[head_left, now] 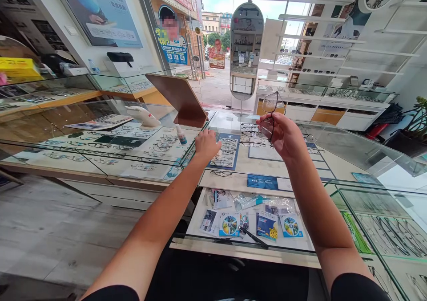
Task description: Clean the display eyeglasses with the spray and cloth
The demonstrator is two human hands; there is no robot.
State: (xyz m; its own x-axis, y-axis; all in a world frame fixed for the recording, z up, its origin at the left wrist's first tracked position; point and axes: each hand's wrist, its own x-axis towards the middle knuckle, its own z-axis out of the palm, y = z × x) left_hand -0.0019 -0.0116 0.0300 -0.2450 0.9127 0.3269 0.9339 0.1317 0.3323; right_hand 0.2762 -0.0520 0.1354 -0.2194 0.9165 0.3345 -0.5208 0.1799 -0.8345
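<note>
My right hand (287, 134) is raised over the counter, its thumb and fingers closed on a pair of thin dark-rimmed eyeglasses (267, 127). The glasses are held on end, one lens above the other. Farther left, my left hand (207, 145) is low over the glass counter, back up and fingers curled. A crumpled white piece that looks like tissue (216, 157) shows below its thumb; the palm is hidden. Just left of that hand stands a small white spray bottle (181, 135) with a blue-and-red label, apart from the fingers.
A brown-backed tilted board (180, 98) stands beyond my left hand, near a white hand-shaped display (143, 116). Eyeglass frames (163, 145) lie in the glass cases. Below are leaflets (267, 224) and a black pen (253, 237). An oval mirror (247, 51) stands ahead.
</note>
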